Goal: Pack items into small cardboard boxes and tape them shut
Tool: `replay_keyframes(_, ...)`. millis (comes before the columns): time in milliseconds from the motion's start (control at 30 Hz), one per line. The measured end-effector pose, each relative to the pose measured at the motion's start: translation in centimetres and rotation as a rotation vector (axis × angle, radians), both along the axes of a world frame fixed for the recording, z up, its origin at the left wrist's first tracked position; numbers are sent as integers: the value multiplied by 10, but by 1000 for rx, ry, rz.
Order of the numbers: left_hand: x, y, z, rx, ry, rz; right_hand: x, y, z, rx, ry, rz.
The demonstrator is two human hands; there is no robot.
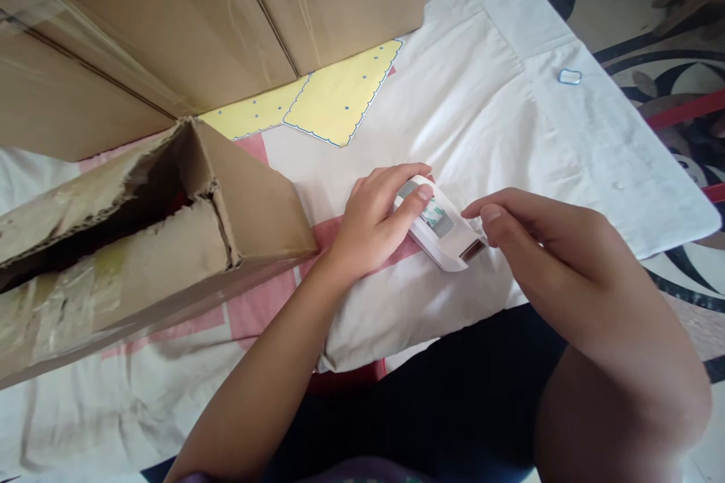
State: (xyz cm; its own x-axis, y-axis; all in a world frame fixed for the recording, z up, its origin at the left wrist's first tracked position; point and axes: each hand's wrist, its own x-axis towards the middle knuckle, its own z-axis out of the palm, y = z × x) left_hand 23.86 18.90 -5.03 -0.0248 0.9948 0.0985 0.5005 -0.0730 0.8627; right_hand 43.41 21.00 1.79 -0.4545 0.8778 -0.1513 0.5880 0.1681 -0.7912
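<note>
A small white case-like object lies tilted on the cloth in front of me. It has a rounded end, a greyish window with green marks, and a dark brown rectangle at its near right end. My left hand grips its far left end, thumb on top and fingers over the far edge. Close to its right side is my right hand, with thumb and index finger brought together and the other fingers curled. Whether anything sits in that pinch is too small to make out.
A torn-open cardboard box stands at left, its inside dark. Behind it rise large taped cartons. Yellow scalloped cards lie partly under them. On the white and pink cloth, a small blue-rimmed clear piece lies near the right edge.
</note>
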Motion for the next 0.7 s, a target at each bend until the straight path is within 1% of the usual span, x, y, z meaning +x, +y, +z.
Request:
replay_keyframes(200, 0, 0, 0, -5, 5, 0, 0, 3, -3, 41, -52, 21)
replay_keyframes(467, 0, -1, 2, -5, 18, -2, -5, 1, -13, 214, -152, 41)
replay_keyframes(700, 0, -1, 3, -1, 5, -7, -22, -13, -12, 348, -265, -36)
